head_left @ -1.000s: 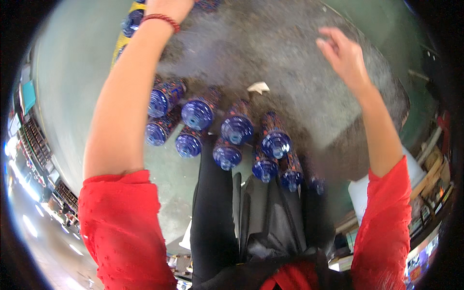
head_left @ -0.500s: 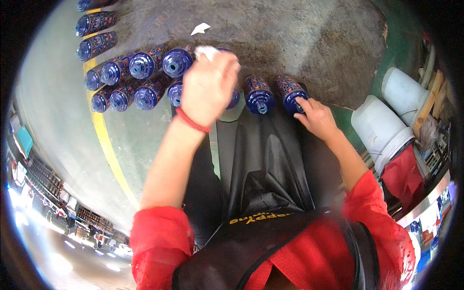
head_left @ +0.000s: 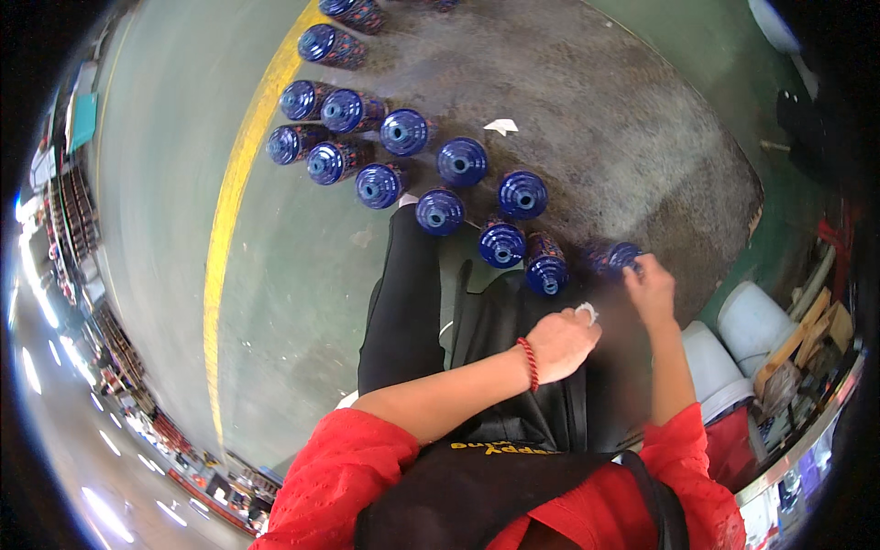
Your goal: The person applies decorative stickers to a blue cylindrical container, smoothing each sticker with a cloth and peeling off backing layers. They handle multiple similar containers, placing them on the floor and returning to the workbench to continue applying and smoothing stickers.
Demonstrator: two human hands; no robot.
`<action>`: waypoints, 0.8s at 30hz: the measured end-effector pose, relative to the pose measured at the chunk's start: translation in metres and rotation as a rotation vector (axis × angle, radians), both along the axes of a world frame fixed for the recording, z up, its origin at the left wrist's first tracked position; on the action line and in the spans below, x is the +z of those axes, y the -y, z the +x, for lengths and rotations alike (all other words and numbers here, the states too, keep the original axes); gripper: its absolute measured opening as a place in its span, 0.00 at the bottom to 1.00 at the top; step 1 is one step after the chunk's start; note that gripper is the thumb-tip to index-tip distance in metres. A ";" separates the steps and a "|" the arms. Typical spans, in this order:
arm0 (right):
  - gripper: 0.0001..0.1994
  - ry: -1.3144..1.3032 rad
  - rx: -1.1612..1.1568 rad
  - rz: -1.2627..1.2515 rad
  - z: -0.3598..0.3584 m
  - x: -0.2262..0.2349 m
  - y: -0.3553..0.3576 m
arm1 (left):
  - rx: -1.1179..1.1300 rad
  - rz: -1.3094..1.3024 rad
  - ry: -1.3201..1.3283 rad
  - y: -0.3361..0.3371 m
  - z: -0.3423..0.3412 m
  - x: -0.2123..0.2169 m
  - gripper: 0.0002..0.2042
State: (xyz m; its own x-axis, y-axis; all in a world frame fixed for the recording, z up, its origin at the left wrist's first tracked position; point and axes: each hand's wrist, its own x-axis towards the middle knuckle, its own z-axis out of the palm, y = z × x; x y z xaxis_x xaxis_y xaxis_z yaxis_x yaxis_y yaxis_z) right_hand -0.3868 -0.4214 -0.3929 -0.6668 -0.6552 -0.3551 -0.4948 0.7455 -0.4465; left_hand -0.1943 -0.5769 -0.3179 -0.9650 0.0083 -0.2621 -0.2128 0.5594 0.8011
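Observation:
Several blue glossy bottles with narrow necks and a dark floral pattern stand in two rows in front of me. My right hand (head_left: 653, 289) has its fingers closed on the neck of the rightmost bottle (head_left: 612, 258), which stands a little apart from the others and looks blurred. Lower and to the left, my left hand (head_left: 561, 346) is pinched round a crumpled white wad (head_left: 588, 313), maybe tissue or cloth. The nearest bottle (head_left: 546, 267) to that hand stands just beyond it, untouched. Another bottle (head_left: 502, 244) is beside that one.
The bottles rest on a worn grey-brown sheet (head_left: 632, 137) over a green floor. A white paper scrap (head_left: 501, 126) lies on it. A yellow line (head_left: 223, 238) runs along the left. White buckets (head_left: 752, 321) and wood pieces (head_left: 802, 339) stand at the right.
The whole view has turned and shifted. My left hand has moved from above the left bottles toward the right, keeping the white wad. My right hand stays at the rightmost bottle's neck.

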 end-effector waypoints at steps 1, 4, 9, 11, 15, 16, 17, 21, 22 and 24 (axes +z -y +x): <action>0.13 -0.027 0.034 -0.068 -0.013 0.009 0.014 | 0.006 0.019 0.037 -0.003 0.002 -0.001 0.05; 0.13 -0.119 0.203 -0.131 -0.052 0.046 0.077 | -0.031 -0.031 0.058 -0.008 0.009 0.002 0.05; 0.12 -0.212 0.406 -0.284 -0.086 0.066 0.225 | 0.005 0.011 0.058 -0.002 0.012 0.005 0.06; 0.13 -0.218 0.445 -0.345 -0.092 0.048 0.289 | 0.047 0.021 0.062 0.003 0.012 0.006 0.06; 0.14 -0.295 0.540 -0.504 -0.086 0.001 0.411 | 0.088 0.014 0.066 0.016 0.013 0.009 0.07; 0.14 -0.341 0.536 -0.471 -0.081 -0.009 0.435 | 0.107 0.029 0.054 0.020 0.014 0.010 0.07; 0.14 -0.306 0.531 -0.493 -0.075 -0.019 0.456 | 0.094 0.022 0.062 0.025 0.015 0.011 0.07; 0.13 -0.290 0.490 -0.419 -0.054 -0.049 0.521 | 0.124 -0.005 0.071 0.042 0.018 0.016 0.07; 0.13 -0.311 0.504 -0.424 -0.050 -0.056 0.530 | 0.117 0.009 0.085 0.046 0.018 0.017 0.07; 0.13 -0.307 0.485 -0.371 -0.045 -0.066 0.542 | 0.097 0.042 0.118 0.051 0.020 0.020 0.08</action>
